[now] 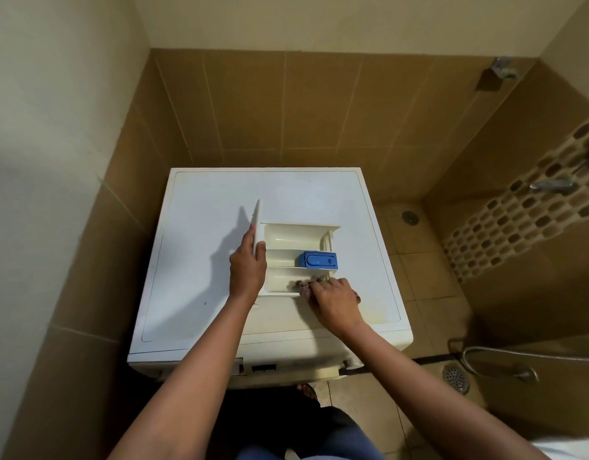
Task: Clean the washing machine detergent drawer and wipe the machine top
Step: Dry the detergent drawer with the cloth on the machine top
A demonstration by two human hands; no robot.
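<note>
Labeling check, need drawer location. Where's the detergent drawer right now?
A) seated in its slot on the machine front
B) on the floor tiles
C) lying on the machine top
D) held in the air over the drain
C: the detergent drawer lies flat on the machine top, with the left hand gripping its front panel and the right hand holding a cloth in its nearest compartment.

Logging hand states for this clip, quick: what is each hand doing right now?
Left hand: grips the front panel of the detergent drawer.
Right hand: holds a cloth in the drawer's nearest compartment.
</note>
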